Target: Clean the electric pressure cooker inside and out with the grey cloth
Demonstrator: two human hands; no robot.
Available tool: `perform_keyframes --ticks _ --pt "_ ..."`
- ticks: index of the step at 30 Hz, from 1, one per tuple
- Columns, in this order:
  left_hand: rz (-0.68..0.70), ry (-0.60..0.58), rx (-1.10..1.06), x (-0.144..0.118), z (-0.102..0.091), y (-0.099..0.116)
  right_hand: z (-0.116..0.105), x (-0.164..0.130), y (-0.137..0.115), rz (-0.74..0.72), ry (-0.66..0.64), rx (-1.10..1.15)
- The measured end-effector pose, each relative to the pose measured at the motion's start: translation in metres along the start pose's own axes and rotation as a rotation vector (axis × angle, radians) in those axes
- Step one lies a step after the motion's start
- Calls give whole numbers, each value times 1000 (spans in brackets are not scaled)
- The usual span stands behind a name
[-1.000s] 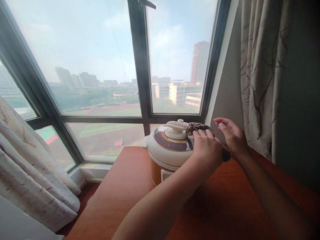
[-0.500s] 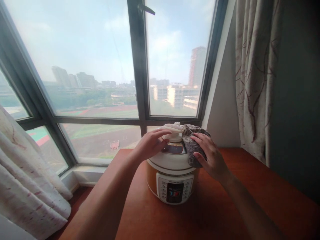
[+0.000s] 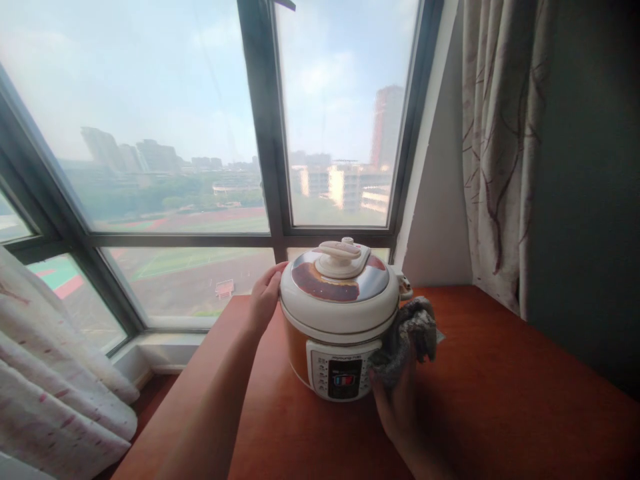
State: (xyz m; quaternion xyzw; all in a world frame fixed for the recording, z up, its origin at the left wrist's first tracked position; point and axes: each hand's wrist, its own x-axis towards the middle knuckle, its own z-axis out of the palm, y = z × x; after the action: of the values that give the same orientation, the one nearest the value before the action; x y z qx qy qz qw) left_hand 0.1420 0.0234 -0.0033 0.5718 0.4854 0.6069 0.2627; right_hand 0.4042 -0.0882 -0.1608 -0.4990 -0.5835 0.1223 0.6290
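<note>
A white and orange-brown electric pressure cooker (image 3: 340, 320) stands upright on the wooden table, its control panel facing me and its lid closed. My left hand (image 3: 266, 297) is closed against the upper left side of the cooker, around the spot where a side handle would sit; its grip there is partly hidden. In my right hand (image 3: 397, 400) is a crumpled grey cloth (image 3: 407, 337), pressed against the cooker's front right side beside the panel. The cloth covers most of my right fingers. A pale knob (image 3: 340, 257) tops the shiny lid.
The reddish-brown table (image 3: 490, 387) reaches close to the large windows, whose dark frame (image 3: 265, 120) rises behind the cooker. Patterned curtains hang at both sides, the left curtain (image 3: 60, 373) low and near the table and the right curtain (image 3: 500, 160) farther back.
My left hand has moved from the lid knob to the cooker's left side. My right hand has brought the cloth down from the lid to the front right side.
</note>
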Motion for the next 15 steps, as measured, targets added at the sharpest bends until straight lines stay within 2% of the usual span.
perform_keyframes --ticks 3,9,11,15 --pt "-4 -5 -8 1 -1 -1 1 12 7 158 55 132" --pt "18 -14 1 0 -1 -4 2 76 9 370 277 361" --pt "21 -9 11 0 0 -5 0 95 14 432 233 432" --pt "50 3 17 -2 1 -5 -6 133 19 478 12 499"
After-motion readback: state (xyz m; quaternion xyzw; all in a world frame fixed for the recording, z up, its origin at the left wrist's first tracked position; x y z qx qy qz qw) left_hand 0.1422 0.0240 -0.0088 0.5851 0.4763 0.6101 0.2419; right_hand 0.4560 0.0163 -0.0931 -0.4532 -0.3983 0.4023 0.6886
